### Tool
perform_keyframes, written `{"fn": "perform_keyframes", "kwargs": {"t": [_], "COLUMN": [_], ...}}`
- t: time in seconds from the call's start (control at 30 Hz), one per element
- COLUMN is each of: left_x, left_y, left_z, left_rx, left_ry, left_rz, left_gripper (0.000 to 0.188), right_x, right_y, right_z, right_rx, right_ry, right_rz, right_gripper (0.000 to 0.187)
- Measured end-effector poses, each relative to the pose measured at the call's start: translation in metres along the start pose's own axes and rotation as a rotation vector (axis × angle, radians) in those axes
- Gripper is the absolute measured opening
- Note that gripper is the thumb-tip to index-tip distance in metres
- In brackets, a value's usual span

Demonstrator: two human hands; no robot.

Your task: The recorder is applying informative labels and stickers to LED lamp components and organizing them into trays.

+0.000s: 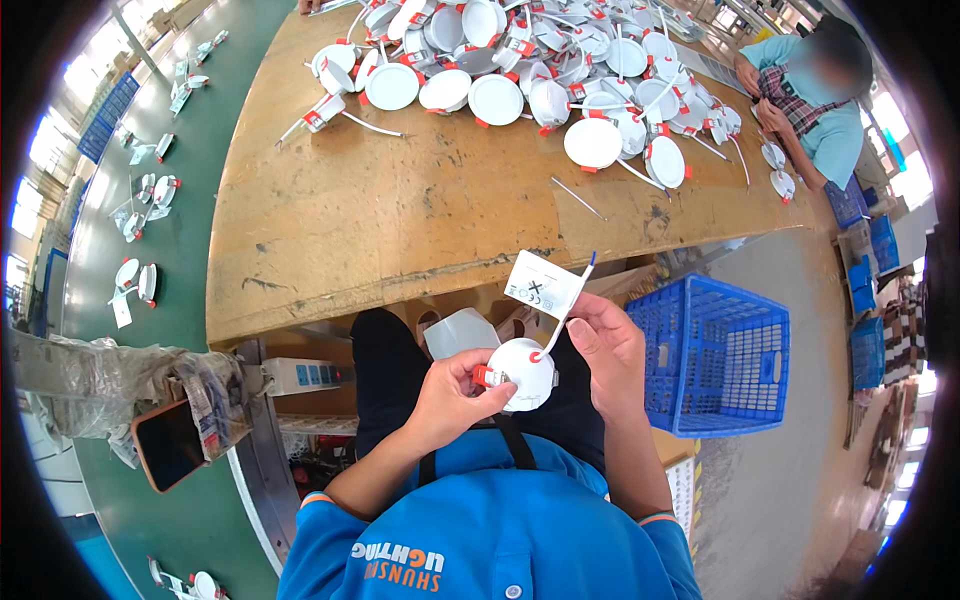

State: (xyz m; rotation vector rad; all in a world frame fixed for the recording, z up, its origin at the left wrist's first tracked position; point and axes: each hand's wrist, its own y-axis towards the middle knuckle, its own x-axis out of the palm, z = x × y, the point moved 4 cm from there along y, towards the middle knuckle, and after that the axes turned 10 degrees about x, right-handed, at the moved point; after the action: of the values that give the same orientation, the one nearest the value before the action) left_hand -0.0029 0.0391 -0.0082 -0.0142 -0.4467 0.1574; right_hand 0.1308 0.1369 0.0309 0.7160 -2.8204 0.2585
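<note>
Both hands' grips, left hand [455, 392] and right hand [605, 350], pinch a white downlight [522, 372] below the wooden table [380, 215].

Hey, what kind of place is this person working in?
Likely a lamp assembly workshop. A wooden workbench carries a heap of round white lamps, more lie along a green conveyor, and both hands, left hand and right hand, hold one white lamp.
</note>
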Motion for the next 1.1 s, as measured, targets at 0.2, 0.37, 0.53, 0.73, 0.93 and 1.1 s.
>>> {"fn": "perform_keyframes", "kwargs": {"t": [0.2, 0.37, 0.53, 0.73, 0.93, 1.1], "left_x": [-0.005, -0.012, -0.013, -0.014, -0.016, -0.018], "left_y": [-0.003, -0.005, -0.004, -0.002, -0.003, -0.005], "left_z": [-0.002, -0.01, -0.011, -0.011, -0.01, -0.01], "left_rx": [-0.052, -0.2, -0.192, -0.168, -0.158, -0.119], "left_ry": [0.067, -0.032, -0.065, -0.09, -0.095, -0.033], "left_rz": [-0.052, -0.058, -0.032, -0.022, -0.008, -0.014], "left_gripper": [0.031, 0.034, 0.036, 0.037, 0.036, 0.034], "right_x": [-0.003, -0.002, -0.002, -0.001, -0.003, -0.007], "right_y": [0.003, 0.002, 0.002, 0.004, 0.004, 0.003], "right_z": [0.01, 0.016, 0.015, 0.015, 0.016, 0.015], "right_rx": [0.091, 0.162, 0.174, 0.173, 0.165, 0.157], "right_ry": [0.082, 0.176, 0.161, 0.157, 0.191, 0.211], "right_rz": [-0.003, -0.049, -0.057, -0.061, -0.055, -0.054], "right_gripper": [0.018, 0.015, 0.015, 0.017, 0.019, 0.02]}}
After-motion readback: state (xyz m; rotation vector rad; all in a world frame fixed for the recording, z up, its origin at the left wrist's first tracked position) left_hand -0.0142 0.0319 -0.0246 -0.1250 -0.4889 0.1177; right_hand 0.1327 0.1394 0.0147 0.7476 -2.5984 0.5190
